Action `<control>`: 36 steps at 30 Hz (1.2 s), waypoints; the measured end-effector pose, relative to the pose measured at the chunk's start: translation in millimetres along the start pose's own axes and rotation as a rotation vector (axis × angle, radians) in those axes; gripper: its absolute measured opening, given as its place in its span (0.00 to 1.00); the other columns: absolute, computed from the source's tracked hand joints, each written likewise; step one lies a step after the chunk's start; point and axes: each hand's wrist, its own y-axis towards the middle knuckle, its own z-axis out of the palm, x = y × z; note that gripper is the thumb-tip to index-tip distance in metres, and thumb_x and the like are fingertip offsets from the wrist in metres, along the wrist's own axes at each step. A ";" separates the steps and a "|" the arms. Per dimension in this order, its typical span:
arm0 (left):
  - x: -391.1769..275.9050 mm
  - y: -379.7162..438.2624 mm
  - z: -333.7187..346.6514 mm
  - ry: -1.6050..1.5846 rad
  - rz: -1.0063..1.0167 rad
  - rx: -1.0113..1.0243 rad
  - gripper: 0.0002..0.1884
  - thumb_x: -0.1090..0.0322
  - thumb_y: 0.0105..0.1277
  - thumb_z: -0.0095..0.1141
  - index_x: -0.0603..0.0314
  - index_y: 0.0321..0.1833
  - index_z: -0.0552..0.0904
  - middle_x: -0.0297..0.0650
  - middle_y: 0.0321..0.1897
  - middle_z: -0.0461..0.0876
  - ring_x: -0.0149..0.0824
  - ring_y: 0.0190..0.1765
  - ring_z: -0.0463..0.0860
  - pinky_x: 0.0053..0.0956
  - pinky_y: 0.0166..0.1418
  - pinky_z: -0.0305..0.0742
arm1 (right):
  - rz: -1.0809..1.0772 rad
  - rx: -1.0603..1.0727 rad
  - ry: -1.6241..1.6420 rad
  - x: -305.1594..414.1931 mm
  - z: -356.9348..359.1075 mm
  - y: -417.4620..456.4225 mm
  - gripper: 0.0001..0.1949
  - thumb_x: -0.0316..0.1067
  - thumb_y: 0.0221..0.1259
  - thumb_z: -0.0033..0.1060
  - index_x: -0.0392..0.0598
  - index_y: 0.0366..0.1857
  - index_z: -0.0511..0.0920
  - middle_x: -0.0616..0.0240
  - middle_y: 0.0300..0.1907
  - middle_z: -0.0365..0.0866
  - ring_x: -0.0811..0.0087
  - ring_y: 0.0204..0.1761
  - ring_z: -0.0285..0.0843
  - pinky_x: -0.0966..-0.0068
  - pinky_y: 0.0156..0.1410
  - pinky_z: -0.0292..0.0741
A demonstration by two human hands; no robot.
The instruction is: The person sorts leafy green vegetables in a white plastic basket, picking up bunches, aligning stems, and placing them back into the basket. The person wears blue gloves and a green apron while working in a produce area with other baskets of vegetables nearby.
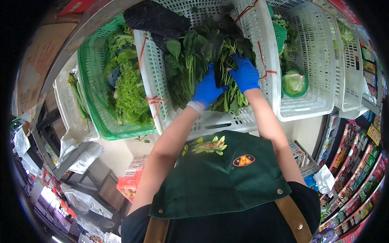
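Note:
Both my hands wear blue gloves and reach into a white perforated plastic crate of dark leafy greens. My left hand lies on the greens near the middle, its thumb apart from the fingers and its fingertips among leaves. On the right side, my right hand touches a bunch of green stems, its thumb also spread. Leaves and stems hide some of its fingertips, so I cannot tell whether it grips them. A dark, crinkled sheet covers the crate's far left corner.
Left stands a crate lined with green mesh, holding frilly lettuce. Beyond it, long green vegetables lie in a white tray. Right, another white crate holds a netted round lettuce. Red ties hang on the crate walls.

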 end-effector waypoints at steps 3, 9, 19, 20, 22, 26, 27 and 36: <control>1.0 2.4 1.1 0.000 0.035 -0.022 0.53 0.55 0.50 0.66 0.63 0.72 0.42 0.59 0.59 0.68 0.55 0.58 0.72 0.38 0.58 0.70 | -0.008 0.144 -0.052 -16.8 21.4 6.4 0.16 0.39 0.53 0.60 0.58 0.48 0.78 0.59 0.40 0.79 0.56 0.42 0.78 0.64 0.44 0.75; -4.7 0.2 -4.5 0.020 -0.060 0.056 0.57 0.48 0.51 0.64 0.64 0.72 0.38 0.61 0.62 0.64 0.56 0.60 0.70 0.39 0.61 0.68 | -0.043 -0.028 0.111 -12.9 0.2 -11.9 0.10 0.36 0.55 0.54 0.59 0.41 0.81 0.59 0.36 0.79 0.59 0.37 0.79 0.64 0.39 0.75; 5.0 -1.0 4.9 0.034 -0.013 -0.011 0.53 0.54 0.51 0.64 0.63 0.72 0.42 0.59 0.59 0.67 0.54 0.56 0.74 0.39 0.56 0.71 | -0.050 -0.206 0.317 3.3 -51.9 -38.9 0.12 0.31 0.54 0.60 0.57 0.43 0.81 0.61 0.37 0.80 0.64 0.35 0.80 0.74 0.39 0.76; 6.5 -1.5 4.9 0.024 -0.036 0.005 0.53 0.54 0.51 0.64 0.63 0.72 0.42 0.59 0.59 0.67 0.53 0.56 0.73 0.39 0.56 0.71 | -0.003 -0.219 0.417 6.4 -73.6 -46.2 0.13 0.29 0.54 0.60 0.57 0.44 0.81 0.62 0.37 0.80 0.65 0.35 0.79 0.76 0.40 0.75; 2.7 -2.0 3.9 0.011 -0.022 0.003 0.52 0.53 0.52 0.64 0.62 0.72 0.42 0.59 0.60 0.66 0.53 0.57 0.73 0.39 0.57 0.70 | 0.043 -0.319 0.555 -1.0 -112.3 -61.6 0.15 0.27 0.54 0.61 0.54 0.46 0.81 0.61 0.38 0.80 0.67 0.35 0.78 0.80 0.42 0.74; 3.0 -8.3 -4.5 -0.027 -0.112 -0.030 0.51 0.51 0.54 0.62 0.61 0.72 0.43 0.59 0.61 0.65 0.54 0.59 0.72 0.40 0.59 0.68 | 0.178 -0.372 0.404 -62.9 -156.8 -72.7 0.20 0.25 0.53 0.62 0.45 0.52 0.76 0.56 0.46 0.78 0.66 0.43 0.77 0.77 0.48 0.73; 4.6 -8.9 -6.0 -0.042 -0.179 -0.016 0.50 0.50 0.55 0.62 0.61 0.72 0.43 0.59 0.61 0.65 0.54 0.59 0.71 0.40 0.59 0.68 | 0.251 -0.275 0.162 -76.6 -167.3 -71.6 0.22 0.24 0.52 0.62 0.44 0.55 0.74 0.55 0.49 0.77 0.66 0.45 0.77 0.75 0.50 0.73; -24.9 1.2 -14.9 0.485 0.179 -0.235 0.28 0.65 0.56 0.54 0.58 0.62 0.67 0.50 0.42 0.76 0.48 0.40 0.78 0.39 0.41 0.74 | -0.135 0.091 0.359 -8.8 -47.8 21.0 0.30 0.31 0.50 0.64 0.49 0.61 0.67 0.53 0.61 0.66 0.54 0.59 0.68 0.68 0.63 0.66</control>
